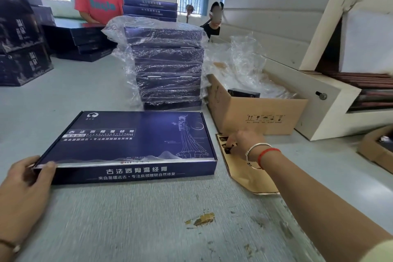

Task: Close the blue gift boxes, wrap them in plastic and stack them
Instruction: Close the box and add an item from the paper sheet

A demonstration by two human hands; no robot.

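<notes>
A closed blue gift box [131, 140] with white lettering lies flat on the grey table in front of me. My left hand [25, 178] grips its near left corner, thumb on the lid. My right hand [244, 144] rests to the right of the box on a brown sticker sheet [248, 173], fingertips pinching a small dark sticker. Behind the box stands a stack of plastic-wrapped blue boxes [168, 68].
An open cardboard carton [255, 112] holding loose plastic film [246, 66] sits right of the stack, with a white shrink-wrap machine [308, 53] behind it. Unwrapped boxes [150, 9] are stacked further back. Dark cartons [21, 49] stand at left. Two people are at the far side.
</notes>
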